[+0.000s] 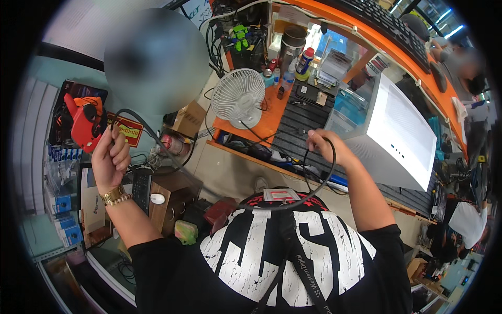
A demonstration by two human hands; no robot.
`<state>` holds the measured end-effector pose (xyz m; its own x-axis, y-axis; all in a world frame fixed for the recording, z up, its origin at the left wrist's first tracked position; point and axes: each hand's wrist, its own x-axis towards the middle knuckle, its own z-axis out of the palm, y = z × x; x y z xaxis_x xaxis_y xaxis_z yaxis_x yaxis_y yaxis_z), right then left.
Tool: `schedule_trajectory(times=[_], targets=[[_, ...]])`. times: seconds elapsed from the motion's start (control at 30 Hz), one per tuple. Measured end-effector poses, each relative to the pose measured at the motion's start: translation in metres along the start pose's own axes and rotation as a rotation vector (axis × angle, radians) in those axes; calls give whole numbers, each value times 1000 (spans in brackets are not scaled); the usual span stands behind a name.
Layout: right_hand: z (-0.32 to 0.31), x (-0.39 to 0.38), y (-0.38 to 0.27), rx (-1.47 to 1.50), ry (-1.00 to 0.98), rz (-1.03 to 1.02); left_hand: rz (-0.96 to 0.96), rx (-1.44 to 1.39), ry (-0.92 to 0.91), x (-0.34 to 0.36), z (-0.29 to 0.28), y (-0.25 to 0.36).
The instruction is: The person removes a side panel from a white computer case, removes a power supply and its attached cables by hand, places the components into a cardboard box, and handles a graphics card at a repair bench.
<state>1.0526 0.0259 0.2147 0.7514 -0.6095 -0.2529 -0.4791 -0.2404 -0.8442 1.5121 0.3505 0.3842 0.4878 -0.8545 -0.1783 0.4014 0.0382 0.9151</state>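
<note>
My left hand [111, 153], raised at the left with a gold watch on its wrist, is closed on a thick black cable [149, 132], just in front of a red plastic object [82, 123]. The cable hangs in a long loop across my front. My right hand [327, 145] pinches the cable near a small dark connector [302, 132], above the desk's grey ribbed mat [293, 118]. A white computer case [402, 133] lies to the right of that hand. A white desk fan [236, 94] stands between my hands, farther back.
An orange desk [272, 110] holds bottles [305, 62], gadgets and cables under a shelf with keyboards [397, 31]. At left are boxes, a mouse [157, 198] and a wooden cabinet [172, 214]. Co-workers [465, 225] are at the far right. A blurred area covers the upper left.
</note>
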Motion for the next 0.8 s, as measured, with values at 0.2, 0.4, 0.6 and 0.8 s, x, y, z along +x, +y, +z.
schedule_trajectory(times=[0.2, 0.4, 0.6, 0.8], targets=[[24, -18, 57, 118, -346, 503, 222, -478, -286, -20, 10, -15], [11, -32, 60, -170, -315, 446, 227, -317, -364, -19, 63, 1], [-7, -93, 98, -438, -529, 581, 143, -365, -443, 16, 118, -10], [-34, -256, 181, -483, -546, 823, -28, -27, -400, 36, 143, -44]])
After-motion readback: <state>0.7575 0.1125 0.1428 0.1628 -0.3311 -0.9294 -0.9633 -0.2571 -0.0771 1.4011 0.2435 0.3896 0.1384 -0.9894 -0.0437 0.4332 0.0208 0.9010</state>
